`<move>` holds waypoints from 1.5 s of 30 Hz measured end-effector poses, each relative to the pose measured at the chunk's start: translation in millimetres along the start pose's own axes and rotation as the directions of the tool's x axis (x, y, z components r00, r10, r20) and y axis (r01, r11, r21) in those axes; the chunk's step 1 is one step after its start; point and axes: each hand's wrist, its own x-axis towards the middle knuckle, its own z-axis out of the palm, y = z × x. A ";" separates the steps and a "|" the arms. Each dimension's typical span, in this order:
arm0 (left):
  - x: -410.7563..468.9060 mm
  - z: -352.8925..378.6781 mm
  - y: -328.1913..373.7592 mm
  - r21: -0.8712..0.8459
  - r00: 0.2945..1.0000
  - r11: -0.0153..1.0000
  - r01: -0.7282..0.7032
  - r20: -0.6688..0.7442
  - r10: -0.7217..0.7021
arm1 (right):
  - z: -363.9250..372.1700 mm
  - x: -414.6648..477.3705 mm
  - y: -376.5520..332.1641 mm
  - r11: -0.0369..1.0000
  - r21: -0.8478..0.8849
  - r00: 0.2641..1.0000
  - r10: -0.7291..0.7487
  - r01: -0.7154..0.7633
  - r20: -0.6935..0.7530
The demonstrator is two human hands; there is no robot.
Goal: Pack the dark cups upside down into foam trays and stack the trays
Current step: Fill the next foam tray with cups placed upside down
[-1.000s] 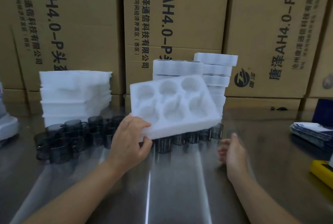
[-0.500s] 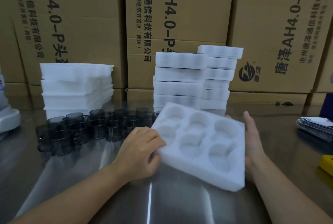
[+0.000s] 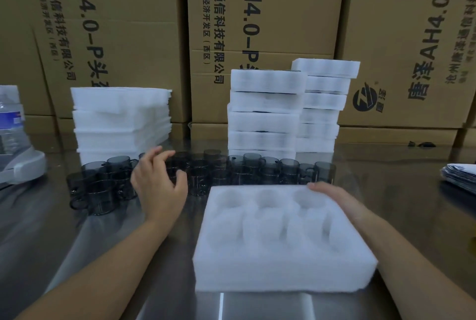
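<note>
The foam tray lay flat on the desk, six pockets facing up, long axis left to right. My right hand rested flat on its far right corner. My left hand hovered half-open and empty over the dark cups beyond the tray. The boxes behind read "AH4.0-P".

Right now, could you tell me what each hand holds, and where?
Nothing is gripped. The left hand hovers open above the dark cups; the right hand rests on the far right corner of the foam tray.
</note>
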 end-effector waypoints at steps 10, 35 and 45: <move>92.9 -57.5 -91.3 0.694 0.811 0.704 0.153 0.318 -0.490 | 5.1 7.8 8.5 0.942 -0.320 0.995 -0.097 0.098 0.016; 81.3 -24.0 -71.9 0.647 0.547 0.762 0.016 0.633 -0.548 | 20.6 5.5 3.9 0.906 -0.411 0.985 -0.035 0.102 0.168; 54.1 -2.5 -26.6 0.582 0.531 0.812 0.030 0.679 -0.506 | 22.9 3.3 3.7 0.897 -0.428 0.982 -0.029 0.109 0.188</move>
